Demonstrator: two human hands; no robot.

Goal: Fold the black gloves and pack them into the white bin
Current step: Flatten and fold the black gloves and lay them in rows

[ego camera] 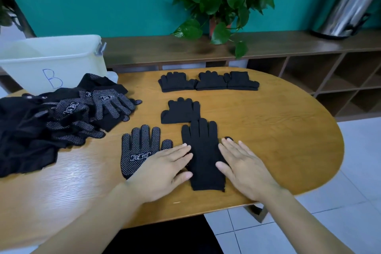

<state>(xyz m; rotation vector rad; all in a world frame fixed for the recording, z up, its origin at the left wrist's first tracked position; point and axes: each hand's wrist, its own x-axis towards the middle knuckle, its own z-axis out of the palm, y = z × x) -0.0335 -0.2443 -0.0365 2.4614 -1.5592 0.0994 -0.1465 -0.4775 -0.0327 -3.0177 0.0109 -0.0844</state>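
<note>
Your left hand (165, 168) and right hand (245, 168) lie flat, fingers straight, pressing the two edges of a plain black glove (203, 154) spread on the tabletop (288, 130). A dotted glove (140, 148) lies palm-up just beside it, under your left wrist. Done so far, by my reading: one folded glove (180, 110) just beyond, three more folded (208, 81) in a row farther back. Left: the unfolded heap (61, 117) at left; nothing visibly packed in the white bin (51, 62) behind it. The heap crowds the bin's front; a potted plant (220, 2) stands well clear.
</note>
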